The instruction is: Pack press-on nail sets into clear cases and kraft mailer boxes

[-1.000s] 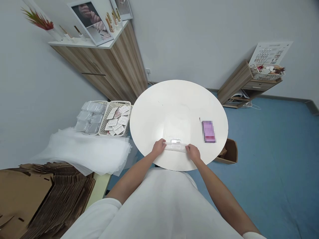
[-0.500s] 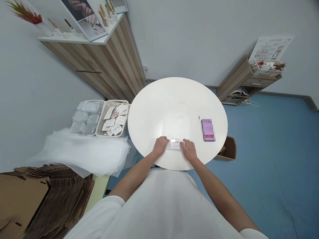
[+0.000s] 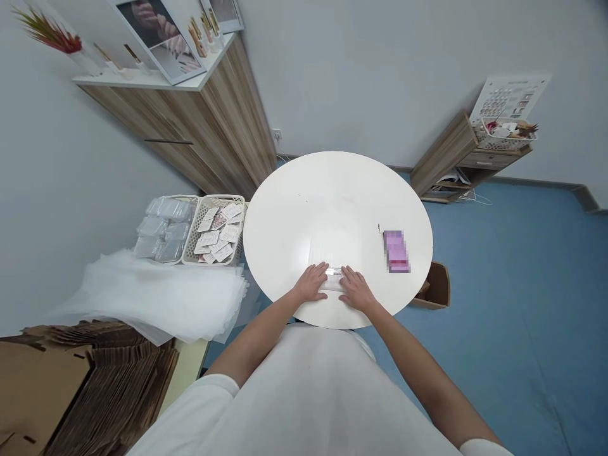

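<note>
Packet [image 3: 334, 280] lies between left hand [image 3: 311, 282] and right hand [image 3: 357, 289], each grip wide, near table edge [image 3: 327, 320], room beyond.

Left hand [image 3: 312, 283] and right hand [image 3: 356, 289] rest on a translucent sheet [image 3: 333, 283] — atop a white table [image 3: 327, 183].

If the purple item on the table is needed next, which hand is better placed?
Probably the right hand: the purple item lies on that side of the white table, nearer to it. The left hand is farther across, and both are at the clear wrap.
</note>
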A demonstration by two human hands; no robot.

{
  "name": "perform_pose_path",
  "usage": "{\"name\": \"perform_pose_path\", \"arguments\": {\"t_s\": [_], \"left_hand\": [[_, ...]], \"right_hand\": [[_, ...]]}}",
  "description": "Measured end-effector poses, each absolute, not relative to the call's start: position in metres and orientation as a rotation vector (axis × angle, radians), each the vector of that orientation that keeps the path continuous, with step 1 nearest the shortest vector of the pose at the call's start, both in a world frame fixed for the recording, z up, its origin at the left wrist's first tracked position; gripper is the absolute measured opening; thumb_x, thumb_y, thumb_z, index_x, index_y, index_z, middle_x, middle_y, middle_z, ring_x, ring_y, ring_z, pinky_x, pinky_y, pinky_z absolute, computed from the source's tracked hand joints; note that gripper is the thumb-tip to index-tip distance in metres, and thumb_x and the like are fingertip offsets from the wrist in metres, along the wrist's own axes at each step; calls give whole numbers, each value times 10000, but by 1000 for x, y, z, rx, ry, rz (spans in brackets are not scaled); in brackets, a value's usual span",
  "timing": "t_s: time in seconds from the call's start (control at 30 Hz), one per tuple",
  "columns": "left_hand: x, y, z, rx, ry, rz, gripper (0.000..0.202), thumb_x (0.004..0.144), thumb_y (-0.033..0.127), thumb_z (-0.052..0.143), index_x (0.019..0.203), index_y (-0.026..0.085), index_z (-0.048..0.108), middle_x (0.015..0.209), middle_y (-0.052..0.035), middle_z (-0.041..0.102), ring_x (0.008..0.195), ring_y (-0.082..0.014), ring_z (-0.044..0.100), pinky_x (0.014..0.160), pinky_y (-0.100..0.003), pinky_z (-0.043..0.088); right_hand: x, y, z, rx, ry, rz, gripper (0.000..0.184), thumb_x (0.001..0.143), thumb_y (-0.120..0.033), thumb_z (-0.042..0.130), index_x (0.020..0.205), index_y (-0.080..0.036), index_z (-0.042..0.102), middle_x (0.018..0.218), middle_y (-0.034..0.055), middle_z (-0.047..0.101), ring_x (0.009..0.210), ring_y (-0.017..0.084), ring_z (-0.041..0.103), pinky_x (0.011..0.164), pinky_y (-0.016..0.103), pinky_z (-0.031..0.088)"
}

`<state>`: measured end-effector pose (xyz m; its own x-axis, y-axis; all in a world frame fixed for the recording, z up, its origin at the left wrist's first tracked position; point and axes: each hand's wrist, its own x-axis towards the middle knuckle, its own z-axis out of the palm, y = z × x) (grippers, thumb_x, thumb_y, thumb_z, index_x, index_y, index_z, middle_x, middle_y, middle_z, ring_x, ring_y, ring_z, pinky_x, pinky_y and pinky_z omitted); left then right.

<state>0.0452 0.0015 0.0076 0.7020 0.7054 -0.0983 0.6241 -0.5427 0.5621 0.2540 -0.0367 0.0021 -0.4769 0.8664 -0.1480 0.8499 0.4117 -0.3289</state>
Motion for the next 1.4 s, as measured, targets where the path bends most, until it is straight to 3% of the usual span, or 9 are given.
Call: {"name": "perform_pose_path", "arguments": {"t_s": [0.2, 0.3, 0.5, 0.67, 0.83, 1.0, 1.1, 1.23, 1.4], "left_hand": [[52, 10, 3, 2382, 1017, 20, 358, 620, 321, 654, 895, 179, 475, 1318, -129, 357, 1133, -238, 420, 875, -343, 355], [52, 7, 6, 2411, 1013, 15, 350, 638, 313, 624, 926, 182, 475, 1260, -117, 425, 1110, -236, 434, 860, -335, 358], [41, -11, 12, 2409, 959, -18, 475, 631, 399, 591, 1046, 220, 446, 1050, -59, 553, 975, -237, 501, 845, -345, 342], [34, -26, 18, 2374, 913, -44, 421, 620, 427, 582, 974, 216, 495, 884, -35, 578, 869, -219, 520, 799, -329, 356], [32, -32, 22, 2317, 930, -17, 364, 674, 391, 552, 995, 223, 514, 957, -45, 567, 931, -221, 495, 802, -331, 368], [29, -26, 29, 2304, 1003, 93, 271, 792, 370, 430, 992, 234, 553, 1186, -61, 440, 1055, -221, 426, 864, -354, 349], [29, -19, 34, 2254, 1050, 126, 359, 812, 414, 391, 1111, 241, 490, 1172, -69, 447, 1070, -221, 419, 874, -365, 345], [32, -9, 35, 2154, 1111, 176, 595, 694, 488, 537, 1208, 226, 392, 1159, -68, 483, 1054, -238, 449, 883, -365, 340], [35, -2, 29, 1972, 1106, 146, 263, 756, 374, 468, 947, 215, 558, 945, -21, 600, 850, -180, 547, 737, -280, 400]], "right_hand": [[251, -30, -4, -1594, -2606, 573, 233, 709, -240, 559, 920, -184, 479, 1338, 149, 321, 1161, 265, 388, 889, 418, 348], [249, -34, -2, -1609, -2608, 573, 210, 713, -199, 524, 916, -183, 474, 1312, 150, 352, 1120, 258, 423, 885, 405, 348], [244, -55, 13, -1543, -2608, 682, 233, 710, -273, 495, 917, -174, 461, 1240, 144, 413, 1075, 247, 432, 883, 385, 319], [241, -68, 29, -1466, -2603, 841, 254, 715, -291, 455, 944, -182, 445, 962, 72, 543, 845, 205, 498, 801, 351, 338], [241, -67, 34, -1420, -2567, 891, 207, 727, -287, 449, 912, -194, 457, 876, 49, 554, 815, 196, 495, 775, 339, 345], [244, -53, 30, -1449, -2469, 813, 191, 769, -312, 437, 904, -201, 514, 1098, 88, 510, 1022, 217, 454, 834, 362, 345], [246, -46, 30, -1510, -2443, 792, 222, 796, -335, 414, 923, -211, 547, 1141, 88, 493, 1054, 221, 443, 842, 376, 349], [248, -38, 35, -1555, -2472, 797, 274, 835, -354, 360, 953, -215, 564, 1093, 80, 519, 976, 202, 484, 813, 353, 364], [249, -33, 37, -1658, -2479, 866, 327, 874, -349, 282, 993, -206, 551, 963, 69, 552, 890, 172, 507, 760, 301, 374]]}}
